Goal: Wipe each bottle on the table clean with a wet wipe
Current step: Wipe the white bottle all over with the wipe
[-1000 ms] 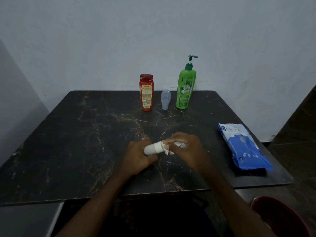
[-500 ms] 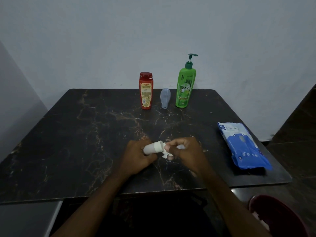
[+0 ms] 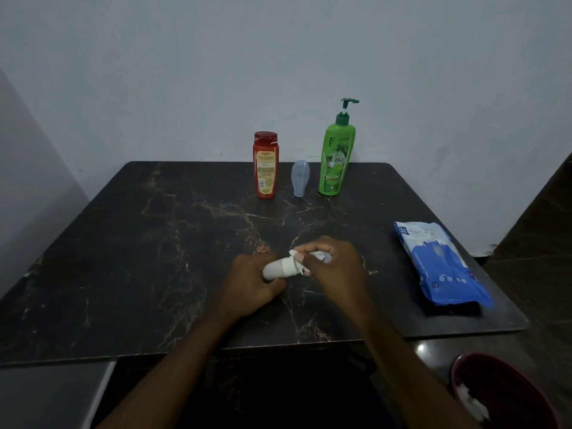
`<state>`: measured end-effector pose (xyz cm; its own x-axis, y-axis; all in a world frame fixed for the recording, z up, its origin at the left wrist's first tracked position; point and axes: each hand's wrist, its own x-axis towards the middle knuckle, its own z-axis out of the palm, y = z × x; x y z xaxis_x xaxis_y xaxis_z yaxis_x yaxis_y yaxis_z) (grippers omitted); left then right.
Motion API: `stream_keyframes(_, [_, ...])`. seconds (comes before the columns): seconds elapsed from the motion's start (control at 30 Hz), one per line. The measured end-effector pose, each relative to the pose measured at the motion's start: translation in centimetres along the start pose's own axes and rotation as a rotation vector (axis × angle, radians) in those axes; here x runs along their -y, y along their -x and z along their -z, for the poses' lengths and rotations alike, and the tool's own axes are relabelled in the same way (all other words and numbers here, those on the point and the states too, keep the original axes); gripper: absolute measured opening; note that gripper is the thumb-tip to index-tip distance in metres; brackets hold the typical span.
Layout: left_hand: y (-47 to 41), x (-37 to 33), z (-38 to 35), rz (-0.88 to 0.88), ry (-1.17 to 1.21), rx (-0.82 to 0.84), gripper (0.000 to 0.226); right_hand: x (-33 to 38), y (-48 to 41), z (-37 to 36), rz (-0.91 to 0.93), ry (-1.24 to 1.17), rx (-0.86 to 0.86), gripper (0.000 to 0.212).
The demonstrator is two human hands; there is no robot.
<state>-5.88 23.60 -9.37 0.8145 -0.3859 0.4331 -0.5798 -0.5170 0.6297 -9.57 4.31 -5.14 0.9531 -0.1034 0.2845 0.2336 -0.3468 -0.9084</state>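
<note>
My left hand (image 3: pixel 252 283) grips a small white bottle (image 3: pixel 277 269) lying sideways just above the dark marble table (image 3: pixel 123 258). My right hand (image 3: pixel 335 267) pinches a white wet wipe (image 3: pixel 296 264) against the bottle's cap end; most of the wipe is hidden under the fingers. At the far edge stand a red bottle (image 3: pixel 265 165), a small pale blue bottle (image 3: pixel 300 178) and a tall green pump bottle (image 3: pixel 336 156).
A blue and white wet wipe pack (image 3: pixel 439 264) lies on the table at the right. A dark red bin (image 3: pixel 501 394) with white wipes in it sits on the floor at the lower right. A white wall rises behind the table.
My right hand has shifted the wipe slightly along the cap end of the white bottle. The left hand keeps its hold in the same place.
</note>
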Motion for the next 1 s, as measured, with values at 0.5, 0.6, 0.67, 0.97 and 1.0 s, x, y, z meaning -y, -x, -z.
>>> stream_keyframes(0.5, [-0.1,-0.1,0.0,0.015,-0.010,0.009,0.011,-2.3,1.2,0.9,0.003,-0.105,-0.021,0.006])
stream_keyframes(0.6, [0.0,-0.6,0.0,-0.022,-0.058,0.005,0.017,-1.6,1.5,0.2,0.010,-0.113,0.040,0.008])
stream_keyframes(0.67, [0.0,-0.7,0.1,-0.009,-0.085,-0.002,0.022,-1.2,1.5,-0.1,-0.008,-0.109,0.066,0.012])
stream_keyframes(0.97, [-0.6,-1.5,2.2,0.152,-0.072,0.227,0.038,-1.5,0.3,-0.9,-0.077,-0.096,0.011,0.009])
stream_keyframes(1.0, [-0.9,-1.3,2.8,0.153,-0.061,0.260,0.036,-1.7,-0.1,-1.1,-0.098,-0.104,0.014,0.008])
